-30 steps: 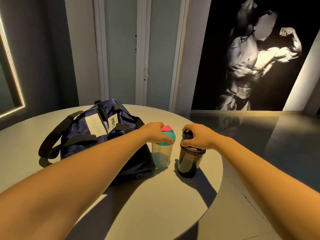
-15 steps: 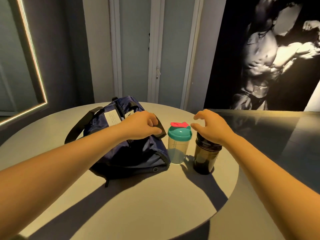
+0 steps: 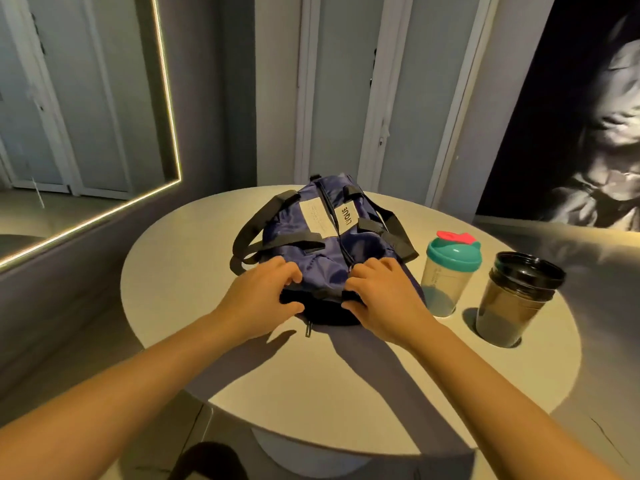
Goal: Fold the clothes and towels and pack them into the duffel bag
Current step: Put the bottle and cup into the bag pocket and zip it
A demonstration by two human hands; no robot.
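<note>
The left hand (image 3: 258, 299) is curled on the fabric at the near end of the navy duffel bag (image 3: 322, 244), which lies, apparently zipped, mid-table (image 3: 173, 289). The right hand (image 3: 384, 299) is clenched on the same end, beside the zip. For opening, the fabric is best held taut. The teal-lidded shaker bottle (image 3: 450, 275) and dark shaker (image 3: 516, 299), nearer the right edge, are to be avoided.

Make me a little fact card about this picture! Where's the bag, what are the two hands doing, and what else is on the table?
table: round, pale
duffel bag: navy with black straps, lying on the table
left hand: grips the bag's near end
right hand: grips the same end, beside the zip
teal-lidded shaker bottle: upright, right of the bag
dark shaker cup: upright, right of the bottle
clothes and towels: none in view
</note>
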